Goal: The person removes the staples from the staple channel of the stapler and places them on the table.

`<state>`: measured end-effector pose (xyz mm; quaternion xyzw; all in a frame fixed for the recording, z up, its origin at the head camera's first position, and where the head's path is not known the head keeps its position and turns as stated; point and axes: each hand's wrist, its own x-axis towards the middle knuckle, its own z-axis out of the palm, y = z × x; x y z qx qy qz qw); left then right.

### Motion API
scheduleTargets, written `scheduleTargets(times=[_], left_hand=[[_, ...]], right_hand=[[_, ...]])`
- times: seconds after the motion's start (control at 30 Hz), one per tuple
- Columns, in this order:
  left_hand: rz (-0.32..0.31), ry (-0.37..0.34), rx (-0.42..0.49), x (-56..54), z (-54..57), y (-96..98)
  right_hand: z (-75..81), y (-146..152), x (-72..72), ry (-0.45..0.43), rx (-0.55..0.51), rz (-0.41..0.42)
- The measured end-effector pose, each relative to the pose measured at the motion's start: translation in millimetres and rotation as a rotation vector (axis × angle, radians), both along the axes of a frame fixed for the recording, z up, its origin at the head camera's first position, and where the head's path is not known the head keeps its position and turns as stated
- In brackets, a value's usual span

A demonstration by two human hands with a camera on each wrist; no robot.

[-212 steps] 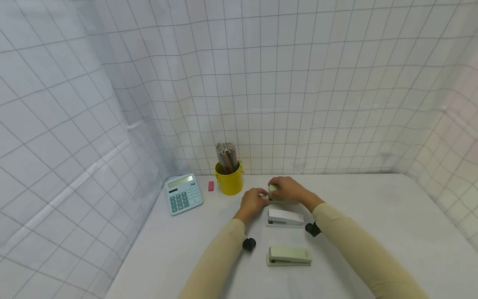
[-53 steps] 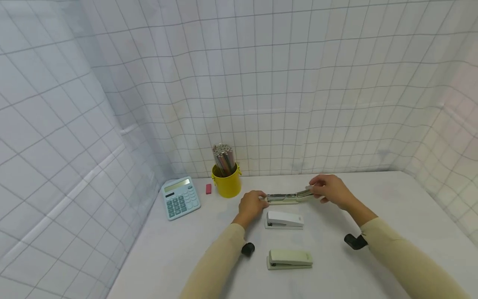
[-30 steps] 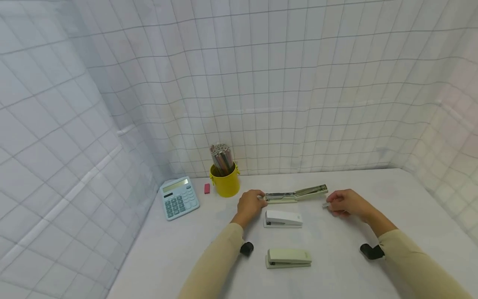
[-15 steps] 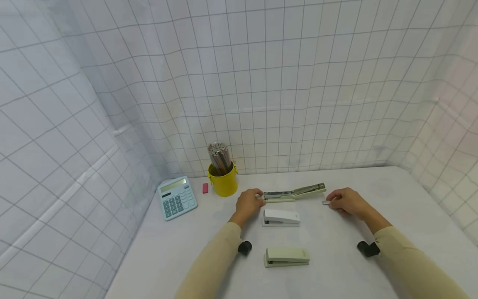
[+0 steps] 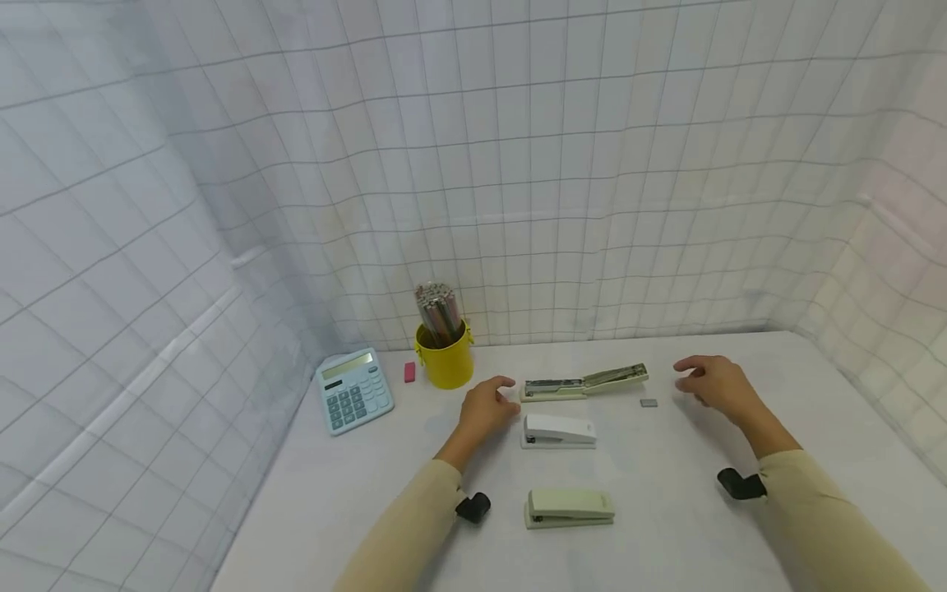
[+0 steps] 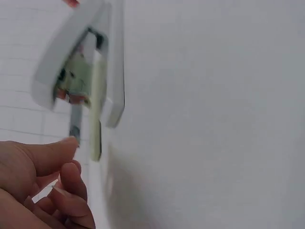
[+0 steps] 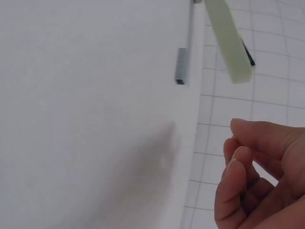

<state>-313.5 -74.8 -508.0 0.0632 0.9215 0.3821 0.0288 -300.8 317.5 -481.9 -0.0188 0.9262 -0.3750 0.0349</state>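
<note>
At the back of the table lies a pale green stapler (image 5: 553,390) with its top arm (image 5: 616,377) swung back to the right, baring the metal magazine. A small grey strip of staples (image 5: 649,403) lies on the table just right of it; its ridges show in the right wrist view. My left hand (image 5: 484,411) is just left of the stapler, fingers loosely bent, holding nothing. My right hand (image 5: 719,386) hovers right of the strip, apart from it, with nothing in its fingers. In front, a white stapler (image 5: 558,431) and another pale green stapler (image 5: 570,507) lie closed.
A yellow bucket (image 5: 450,366) full of pencils (image 5: 438,312) stands at the back left. Beside it are a pink eraser (image 5: 410,372) and a light blue calculator (image 5: 355,390). A gridded white cloth (image 5: 533,205) hangs behind and at both sides.
The right hand opened the back stapler, took out the staple strip, laid it on the table and let go, drawing back rightward. The left hand has let go of the stapler and moved slightly left.
</note>
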Motion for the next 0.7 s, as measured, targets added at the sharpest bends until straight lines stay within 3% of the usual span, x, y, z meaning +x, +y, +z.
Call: scheduleTargets(times=[0.13,0.3,0.53,0.7], left_hand=[[-0.085,-0.086,0.056,22.4,-0.2,-10.8],[-0.142,-0.157,0.092,39.2,-2.7,-13.3],[-0.138,-0.132,0.090,40.5,-5.5,-2.8],[-0.122,-0.134,0.092,39.9,-6.9,2.3]], right_hand=[[13.4,-10.9,5.5,0.092,-0.049,0.004],[24.0,-51.6,12.9,0.153,-0.132,0.111],[9.0,-119.8,19.3,0.094,-0.164,0.338],[-3.7,-148.8,20.8,0.150,-0.121,0.390]])
